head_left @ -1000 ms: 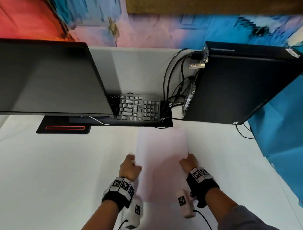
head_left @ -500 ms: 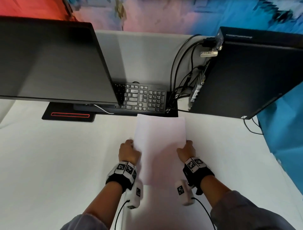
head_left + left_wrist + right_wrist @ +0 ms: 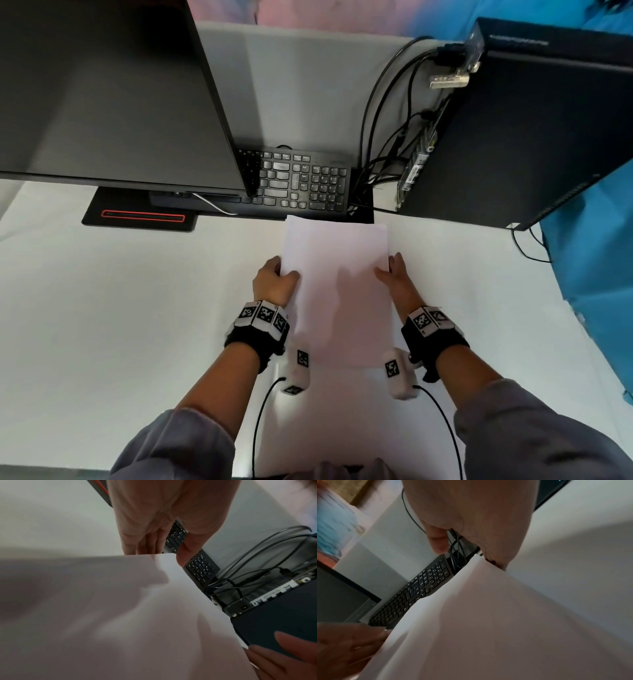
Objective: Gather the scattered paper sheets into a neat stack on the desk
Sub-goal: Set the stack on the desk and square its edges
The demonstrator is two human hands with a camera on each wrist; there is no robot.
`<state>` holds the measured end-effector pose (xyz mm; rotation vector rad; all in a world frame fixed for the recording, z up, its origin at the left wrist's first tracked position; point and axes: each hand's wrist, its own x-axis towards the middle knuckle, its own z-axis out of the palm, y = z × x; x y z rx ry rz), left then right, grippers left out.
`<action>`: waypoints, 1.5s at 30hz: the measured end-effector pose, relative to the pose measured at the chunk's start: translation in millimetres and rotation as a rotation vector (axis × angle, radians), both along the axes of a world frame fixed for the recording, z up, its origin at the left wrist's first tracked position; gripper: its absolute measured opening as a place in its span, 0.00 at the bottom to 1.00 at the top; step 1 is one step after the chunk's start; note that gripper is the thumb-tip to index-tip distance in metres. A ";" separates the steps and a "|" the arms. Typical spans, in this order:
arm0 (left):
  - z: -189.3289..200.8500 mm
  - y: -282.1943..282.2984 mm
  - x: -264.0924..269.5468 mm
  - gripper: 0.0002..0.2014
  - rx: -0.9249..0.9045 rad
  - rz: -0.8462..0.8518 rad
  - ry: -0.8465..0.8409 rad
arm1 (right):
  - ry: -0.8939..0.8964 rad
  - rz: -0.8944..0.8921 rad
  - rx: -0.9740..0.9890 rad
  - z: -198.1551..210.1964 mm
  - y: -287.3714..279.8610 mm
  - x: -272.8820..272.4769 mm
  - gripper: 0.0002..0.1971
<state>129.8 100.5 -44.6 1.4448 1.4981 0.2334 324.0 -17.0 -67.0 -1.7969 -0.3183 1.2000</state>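
Left hand [image 3: 274,284] grips the left edge of the papers [image 3: 339,291]; right hand [image 3: 394,277] grips the right edge. Since a second ago the papers have moved away from the desk's [image 3: 102,325] front edge; the far edge now meets the keyboard [image 3: 301,181]. No loose sheets visible: gathering looks finished, only squaring and release left.

The white paper sheets [image 3: 337,291], apparently squared into one stack, sit at frame centre, far edge just beside the keyboard [image 3: 301,185].
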 end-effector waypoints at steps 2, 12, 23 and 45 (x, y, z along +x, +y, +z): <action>-1.2 -1.5 0.2 0.28 0.003 0.011 0.000 | 0.034 -0.037 0.020 -1.4 -0.4 0.8 0.40; 2.6 -3.3 2.6 0.19 0.064 -0.045 0.065 | 0.182 -0.137 0.113 0.6 -6.3 -0.5 0.38; -30.6 -46.0 -60.8 0.29 -0.149 -0.130 -0.228 | 0.119 0.055 -0.066 19.6 -70.3 -22.2 0.30; -23.8 -78.5 -83.9 0.11 0.044 0.047 0.160 | -0.264 0.144 -0.213 -1.7 -111.9 -35.6 0.13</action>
